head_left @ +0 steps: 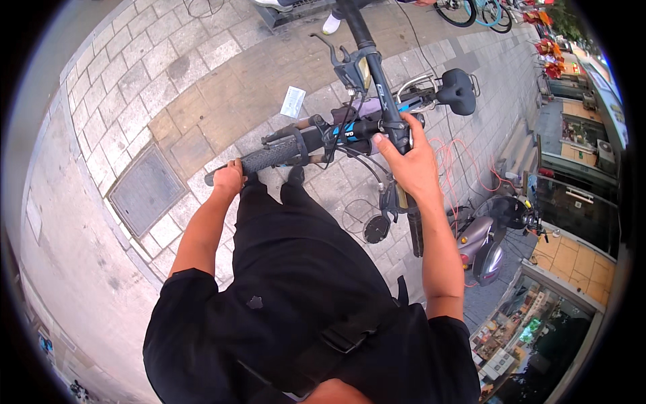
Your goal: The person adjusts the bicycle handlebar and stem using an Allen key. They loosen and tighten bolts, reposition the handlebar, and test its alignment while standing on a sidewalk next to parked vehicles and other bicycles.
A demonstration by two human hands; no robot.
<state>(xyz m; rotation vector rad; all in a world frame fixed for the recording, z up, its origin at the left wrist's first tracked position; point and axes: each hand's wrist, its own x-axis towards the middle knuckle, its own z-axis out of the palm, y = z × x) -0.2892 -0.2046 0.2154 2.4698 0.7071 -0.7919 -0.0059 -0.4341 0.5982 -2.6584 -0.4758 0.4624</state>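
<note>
The left hand (230,178) grips the front tyre (272,155) of a mountain bike (356,130) on paving stones (330,195), the right hand (415,165) holds its handlebar (383,91) near the middle, and things sit inside a shop window (558,363)

Pale lettering (348,134) marks the handlebar (384,94) and head tube (363,128).

Pale grey rectangular stone slabs (138,47) flank a tan-brown paved band (208,94). A grey rectangular ground cover (147,190) lies near smooth, pale concrete (81,262) at left; a metal-framed glass shopfront window (562,357) stands lower right.
</note>
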